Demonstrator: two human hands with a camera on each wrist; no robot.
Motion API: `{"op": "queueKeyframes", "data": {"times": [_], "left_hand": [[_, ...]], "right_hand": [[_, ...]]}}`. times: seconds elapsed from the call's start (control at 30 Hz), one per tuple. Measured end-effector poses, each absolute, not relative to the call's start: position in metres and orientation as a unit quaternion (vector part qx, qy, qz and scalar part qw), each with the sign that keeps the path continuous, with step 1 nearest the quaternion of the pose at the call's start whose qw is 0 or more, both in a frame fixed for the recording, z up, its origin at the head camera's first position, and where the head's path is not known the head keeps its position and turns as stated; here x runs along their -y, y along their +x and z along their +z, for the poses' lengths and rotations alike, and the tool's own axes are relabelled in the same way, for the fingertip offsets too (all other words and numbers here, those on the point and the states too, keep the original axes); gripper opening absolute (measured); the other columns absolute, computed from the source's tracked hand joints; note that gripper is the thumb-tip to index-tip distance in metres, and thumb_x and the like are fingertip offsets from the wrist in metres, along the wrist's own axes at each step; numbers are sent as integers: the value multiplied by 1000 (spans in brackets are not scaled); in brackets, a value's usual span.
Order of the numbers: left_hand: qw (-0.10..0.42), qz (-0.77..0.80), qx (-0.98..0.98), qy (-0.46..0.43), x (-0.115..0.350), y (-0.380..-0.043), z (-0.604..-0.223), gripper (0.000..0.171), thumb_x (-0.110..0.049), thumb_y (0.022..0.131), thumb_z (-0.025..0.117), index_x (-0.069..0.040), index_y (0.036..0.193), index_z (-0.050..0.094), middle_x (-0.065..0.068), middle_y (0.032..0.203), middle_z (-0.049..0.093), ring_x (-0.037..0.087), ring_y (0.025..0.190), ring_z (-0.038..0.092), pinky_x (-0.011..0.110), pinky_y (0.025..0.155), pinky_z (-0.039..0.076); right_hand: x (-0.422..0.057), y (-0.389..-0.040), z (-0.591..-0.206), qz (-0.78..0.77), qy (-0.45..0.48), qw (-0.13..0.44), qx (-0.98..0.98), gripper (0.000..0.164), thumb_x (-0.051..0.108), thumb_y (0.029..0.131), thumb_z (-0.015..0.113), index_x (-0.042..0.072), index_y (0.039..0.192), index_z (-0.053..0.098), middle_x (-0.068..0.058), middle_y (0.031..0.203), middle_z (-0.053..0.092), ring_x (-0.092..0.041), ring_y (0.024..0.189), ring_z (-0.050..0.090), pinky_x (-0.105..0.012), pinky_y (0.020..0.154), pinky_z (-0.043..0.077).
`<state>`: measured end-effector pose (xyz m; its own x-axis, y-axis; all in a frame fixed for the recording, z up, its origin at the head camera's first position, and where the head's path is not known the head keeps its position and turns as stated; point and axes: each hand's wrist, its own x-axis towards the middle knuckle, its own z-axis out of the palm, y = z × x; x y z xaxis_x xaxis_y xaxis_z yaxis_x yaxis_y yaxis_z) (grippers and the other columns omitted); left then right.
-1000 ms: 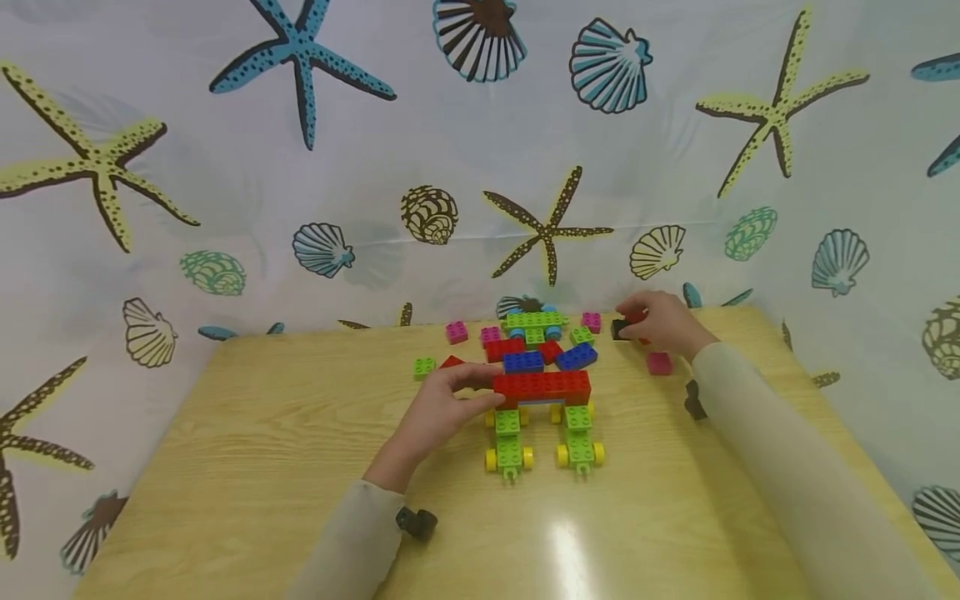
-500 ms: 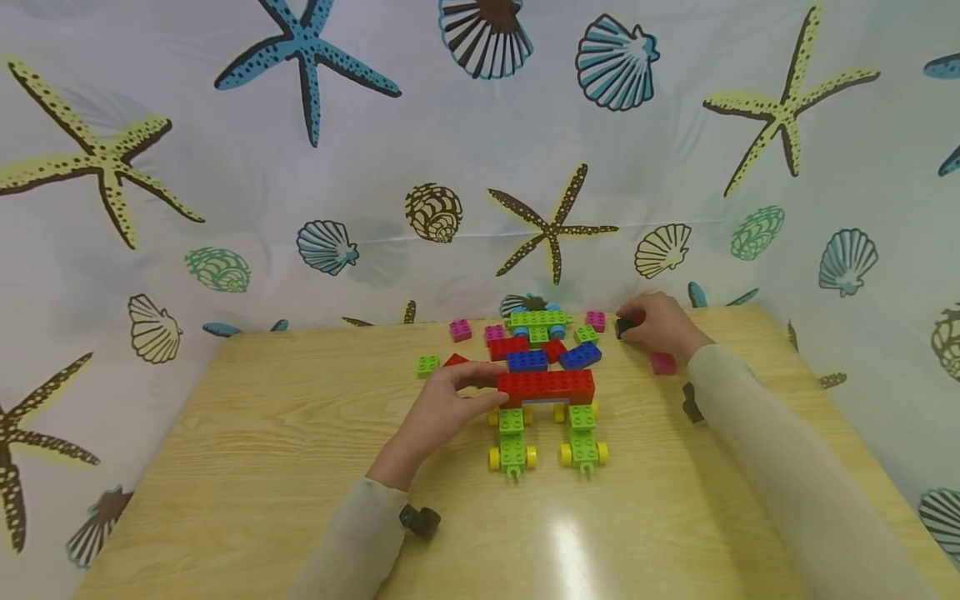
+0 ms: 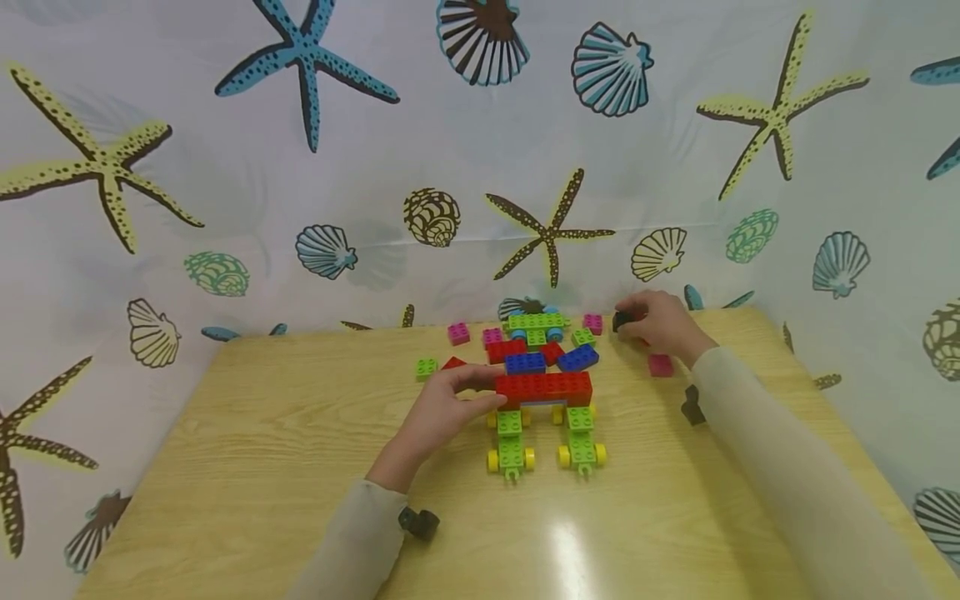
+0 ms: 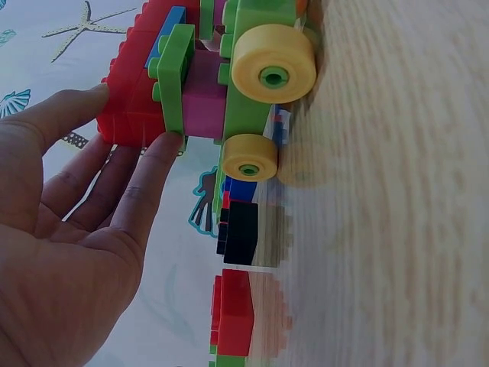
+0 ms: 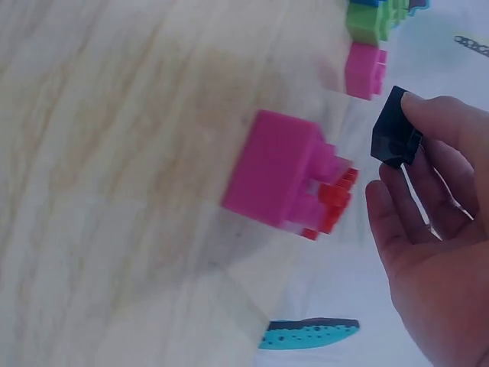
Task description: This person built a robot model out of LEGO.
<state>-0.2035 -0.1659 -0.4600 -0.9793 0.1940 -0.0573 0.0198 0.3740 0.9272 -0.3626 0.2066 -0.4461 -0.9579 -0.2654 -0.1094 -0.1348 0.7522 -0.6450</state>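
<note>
Pinching right hand: black brick, at far right of table.
Black brick: probably light, stiff; best taken by opposite sides.
Left hand: grips red beam by one end; likely rigid, pressed joints separable.

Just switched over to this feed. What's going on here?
A person is working with toy bricks on a wooden table. Their left hand steadies one end of a red brick span raised over green bases with yellow wheels. Their right hand pinches a black brick, apart from that build. A pink brick lies just nearer than the right hand, and blue bricks sit behind the red span.
</note>
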Motion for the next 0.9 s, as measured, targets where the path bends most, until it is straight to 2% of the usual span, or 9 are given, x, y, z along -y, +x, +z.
{"op": "queueKeyframes", "data": {"times": [0.2, 0.43, 0.63, 0.7, 0.8, 0.9], "left_hand": [[80, 556, -825, 63, 165, -203, -461, 39, -28, 103, 84, -26, 141, 78, 0, 142, 76, 29, 142, 64, 54, 121, 56], [80, 553, -827, 63, 165, -203, -462, 41, -30, 104, 83, -24, 143, 77, 1, 143, 76, 30, 143, 63, 55, 121, 56], [79, 554, -826, 61, 165, -204, -463, 43, -30, 103, 84, -23, 144, 76, -1, 143, 75, 29, 143, 63, 56, 122, 55], [79, 555, -826, 60, 165, -204, -463, 43, -30, 103, 83, -22, 144, 76, -1, 143, 76, 29, 143, 63, 56, 122, 55], [78, 554, -826, 62, 165, -204, -462, 43, -30, 103, 83, -22, 145, 76, -1, 143, 75, 30, 144, 63, 56, 122, 55], [80, 554, -827, 61, 165, -204, -462, 44, -30, 104, 83, -22, 146, 75, 0, 143, 75, 29, 144, 62, 56, 123, 55]], "right_hand": [[-208, -355, -436, -337, -122, 87, -929, 45, 16, 107, 74, 3, 150, 67, -23, 149, 69, -44, 139, 63, -59, 122, 55], [-204, -331, -421, -363, -134, 102, -916, 44, 16, 106, 76, 6, 149, 70, -20, 147, 69, -42, 132, 69, -56, 111, 63], [-199, -307, -411, -359, -170, 91, -913, 45, 18, 104, 80, 8, 146, 71, -18, 145, 71, -43, 135, 69, -62, 122, 54], [-197, -300, -409, -362, -179, 95, -910, 46, 18, 103, 81, 8, 147, 71, -17, 143, 72, -41, 133, 71, -60, 120, 57], [-196, -288, -405, -374, -187, 107, -902, 46, 19, 103, 82, 9, 146, 72, -17, 143, 72, -40, 129, 73, -53, 107, 66], [-194, -278, -402, -386, -198, 118, -894, 44, 19, 102, 83, 10, 144, 73, -16, 142, 71, -39, 126, 74, -49, 101, 68]]}}
